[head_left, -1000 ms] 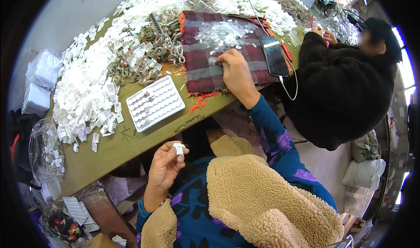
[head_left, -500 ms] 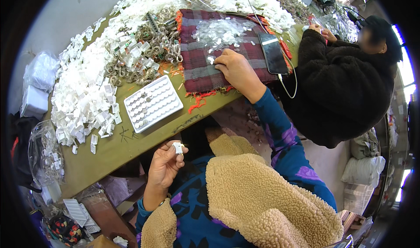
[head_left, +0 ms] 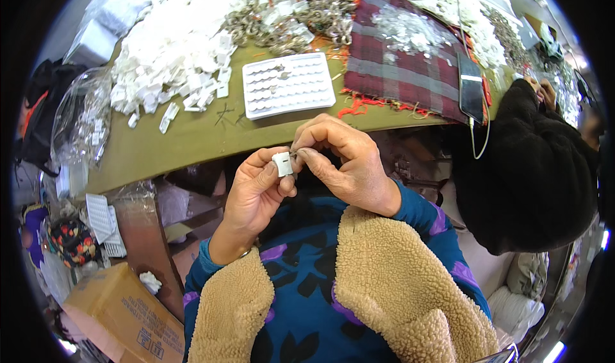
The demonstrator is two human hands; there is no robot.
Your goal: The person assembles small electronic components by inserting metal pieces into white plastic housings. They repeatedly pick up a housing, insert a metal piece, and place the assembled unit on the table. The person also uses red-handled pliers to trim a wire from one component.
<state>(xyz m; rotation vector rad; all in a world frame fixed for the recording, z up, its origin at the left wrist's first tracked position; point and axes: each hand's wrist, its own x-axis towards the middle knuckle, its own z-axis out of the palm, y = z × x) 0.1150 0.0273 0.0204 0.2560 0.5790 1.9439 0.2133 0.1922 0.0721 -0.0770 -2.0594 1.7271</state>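
Observation:
Just in front of the table edge, my left hand [head_left: 251,190] pinches a small white plastic piece [head_left: 282,164] with a dark slot in its face. My right hand [head_left: 351,164] has come up against its right side, thumb and forefinger pressed together there. Whatever those fingertips hold is too small and too covered to make out. Beyond my hands lies a shallow white tray [head_left: 291,109] with rows of round white spots, a few of them bearing dark bits. Small clear flat pieces [head_left: 410,31] are heaped on a plaid cloth [head_left: 391,86] to its right.
A large pile of white plastic parts [head_left: 173,56] covers the table's left, beside tangled brownish rings [head_left: 282,27]. A phone [head_left: 471,91] with a white cable lies on the cloth's right edge. A co-worker in dark clothing [head_left: 525,164] sits at right. A cardboard box [head_left: 125,308] stands lower left.
My right hand has left the clear pieces on the cloth and come to the white plastic piece in my left hand. The view has shifted, so the table appears higher.

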